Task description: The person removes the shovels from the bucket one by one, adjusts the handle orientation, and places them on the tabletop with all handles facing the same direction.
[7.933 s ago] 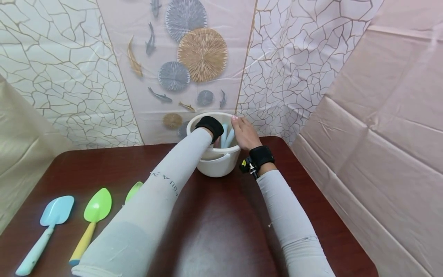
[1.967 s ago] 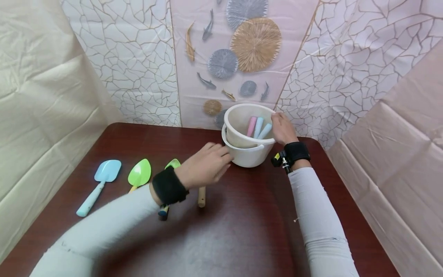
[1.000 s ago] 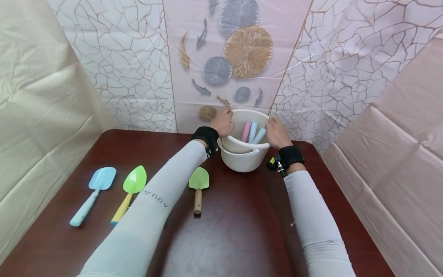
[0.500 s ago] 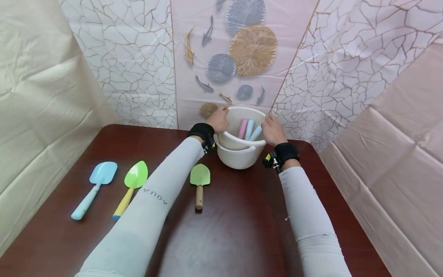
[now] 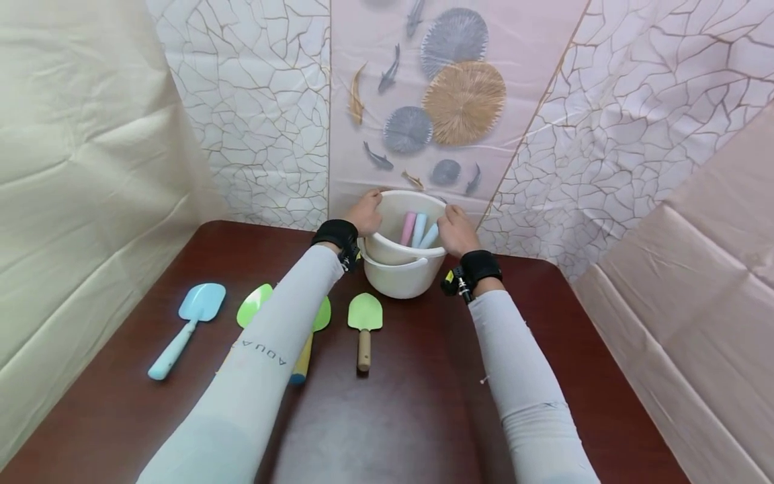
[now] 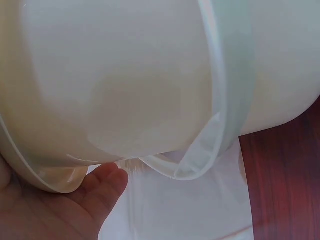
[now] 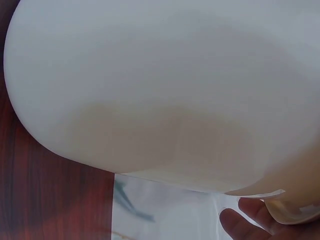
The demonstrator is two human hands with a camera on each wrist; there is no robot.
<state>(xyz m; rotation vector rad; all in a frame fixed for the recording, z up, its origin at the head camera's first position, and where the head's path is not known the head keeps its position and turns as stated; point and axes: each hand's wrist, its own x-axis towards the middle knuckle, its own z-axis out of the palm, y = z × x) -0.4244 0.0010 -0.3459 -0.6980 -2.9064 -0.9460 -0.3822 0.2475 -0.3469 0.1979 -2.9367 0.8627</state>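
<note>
Near the back of the table stands a white bucket [image 5: 396,279]; a pink handle [image 5: 408,228] and two light blue handles [image 5: 419,230] show inside it. The left hand [image 5: 365,214] grips its rim on the left side, the right hand [image 5: 458,232] its rim on the right. In the left wrist view, the fingers of the left hand [image 6: 95,200] curl under the rim beside the bucket wall [image 6: 125,90]. The right wrist view has the right hand's fingertips [image 7: 240,220] at the rim, close to the wall [image 7: 150,100]. What the handles belong to is hidden.
On the dark red table [image 5: 375,430] lie a light blue trowel [image 5: 203,302], a green trowel with a wooden handle [image 5: 365,312], and two green trowels partly covered by the left sleeve [image 5: 260,363]. Patterned cloth [image 5: 266,101] hangs behind.
The left hand left the inside of the bucket and took hold of its left rim. Over the last second the bucket and both hands have shifted slightly left against the backdrop.
</note>
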